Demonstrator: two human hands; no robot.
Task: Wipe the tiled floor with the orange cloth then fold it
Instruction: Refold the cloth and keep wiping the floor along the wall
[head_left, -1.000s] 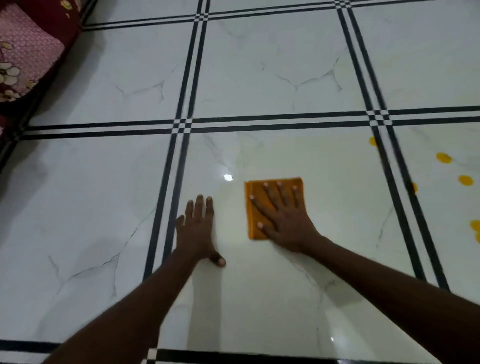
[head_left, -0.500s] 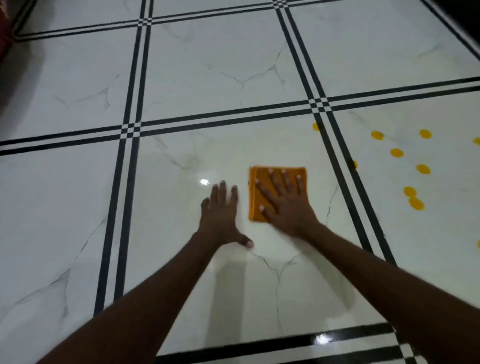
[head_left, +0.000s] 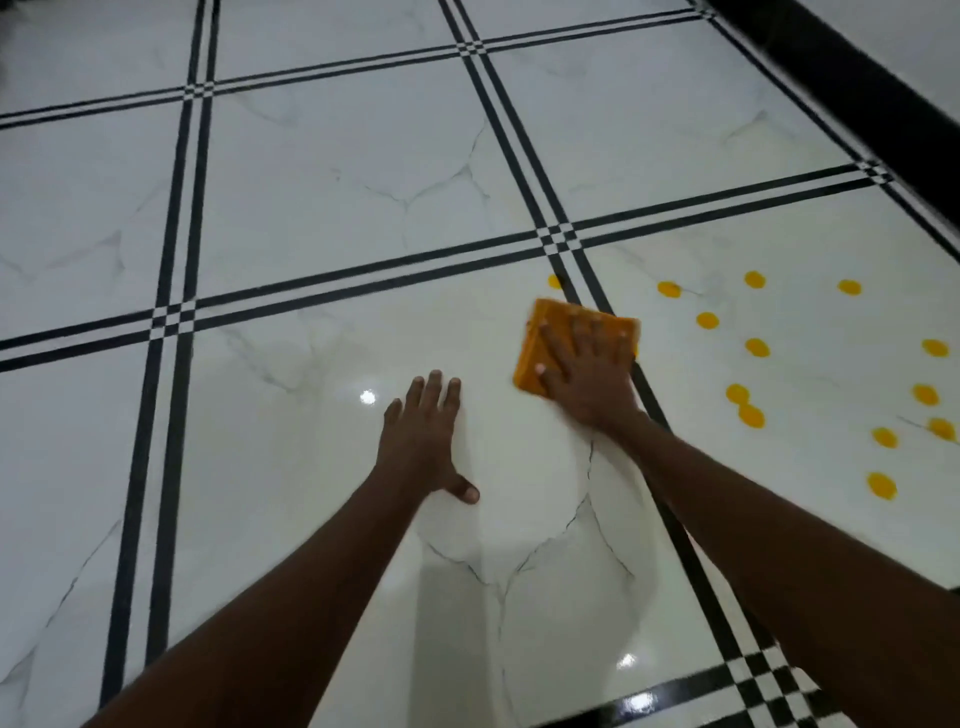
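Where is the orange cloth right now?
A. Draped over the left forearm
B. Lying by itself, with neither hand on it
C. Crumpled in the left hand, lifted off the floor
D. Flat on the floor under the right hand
D: the orange cloth lies flat on the tiled floor with the right hand spread on top of it, while the left hand rests palm-down on bare tile beside it.

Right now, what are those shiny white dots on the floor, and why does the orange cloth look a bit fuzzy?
In the head view, the white dots are glare from lights bouncing off the glossy tiled floor, one near the left hand; the orange cloth and right hand look smeared by motion blur; the wide lens bends the black tile lines; soft shadows lie under the arms.
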